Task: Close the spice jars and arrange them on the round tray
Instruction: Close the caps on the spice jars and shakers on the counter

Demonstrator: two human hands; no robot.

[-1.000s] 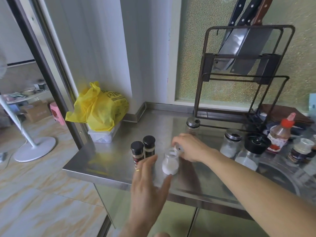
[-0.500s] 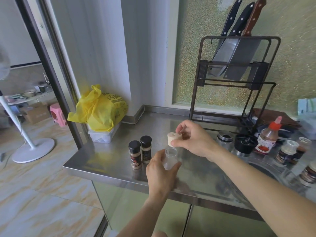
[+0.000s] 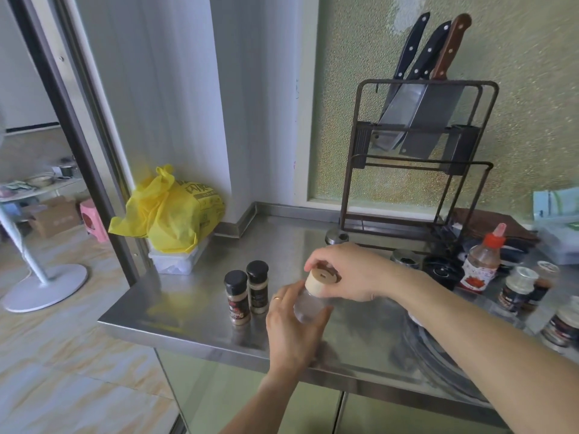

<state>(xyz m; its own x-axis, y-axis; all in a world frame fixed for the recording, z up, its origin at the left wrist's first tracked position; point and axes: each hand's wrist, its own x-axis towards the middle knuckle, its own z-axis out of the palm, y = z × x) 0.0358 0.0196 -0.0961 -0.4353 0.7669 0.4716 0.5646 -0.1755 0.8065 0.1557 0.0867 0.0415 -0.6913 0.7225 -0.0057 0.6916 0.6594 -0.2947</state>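
Note:
My left hand (image 3: 294, 327) grips a small clear jar (image 3: 308, 303) of white powder, held just above the steel counter (image 3: 194, 314). My right hand (image 3: 351, 272) holds a beige lid (image 3: 319, 281) on the jar's mouth. Two capped black-lidded spice jars (image 3: 247, 292) stand side by side to the left. The round metal tray (image 3: 438, 358) lies at the right, its rim partly under my right forearm. More jars (image 3: 517, 286) stand at the right.
A yellow bag (image 3: 169, 211) on a plastic box sits at the counter's back left. A knife rack (image 3: 416, 158) stands at the back. A red-capped sauce bottle (image 3: 482, 261), a black lid (image 3: 441, 270) and a steel-lidded jar (image 3: 404, 258) lie behind my right hand.
My left hand took hold of the jar and lifted it. My right hand picked up the beige lid and brought it down onto the jar's mouth.

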